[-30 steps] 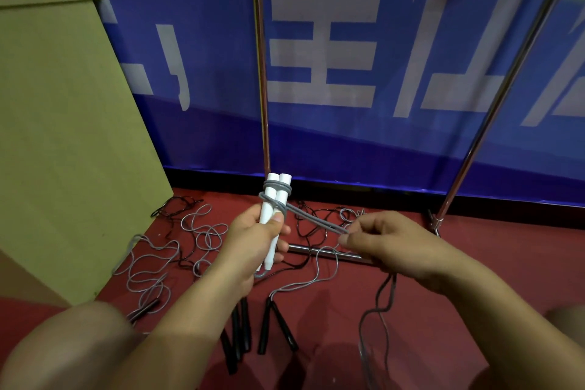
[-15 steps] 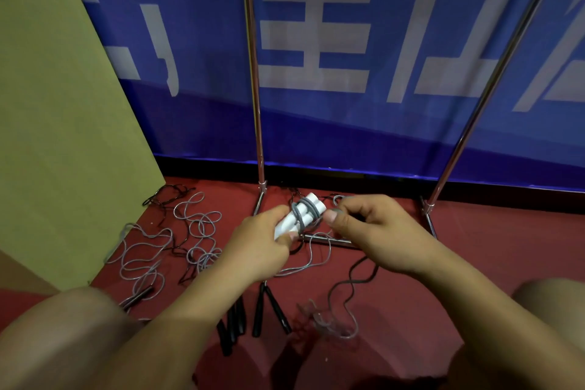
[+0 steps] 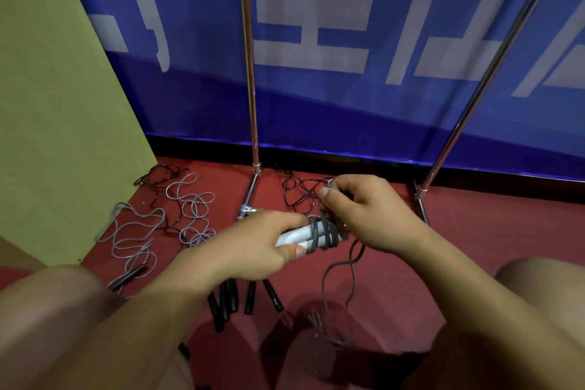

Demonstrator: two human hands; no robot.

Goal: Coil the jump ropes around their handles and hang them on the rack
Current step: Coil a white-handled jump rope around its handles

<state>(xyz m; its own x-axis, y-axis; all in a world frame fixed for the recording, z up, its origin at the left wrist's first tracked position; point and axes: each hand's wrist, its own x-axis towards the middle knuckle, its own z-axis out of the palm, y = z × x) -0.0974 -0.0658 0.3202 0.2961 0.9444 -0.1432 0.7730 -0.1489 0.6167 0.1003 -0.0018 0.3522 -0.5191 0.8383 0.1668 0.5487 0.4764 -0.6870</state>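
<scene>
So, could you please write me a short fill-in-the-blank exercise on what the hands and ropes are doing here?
1. The left hand grips a pair of ____ handles.
2. The right hand pinches the grey rope that is wound round the ____.
3. The black handles lie on the ____ floor.
4. Both rack poles stand before a ____ banner.

Missing words: white; handles; red; blue
</scene>
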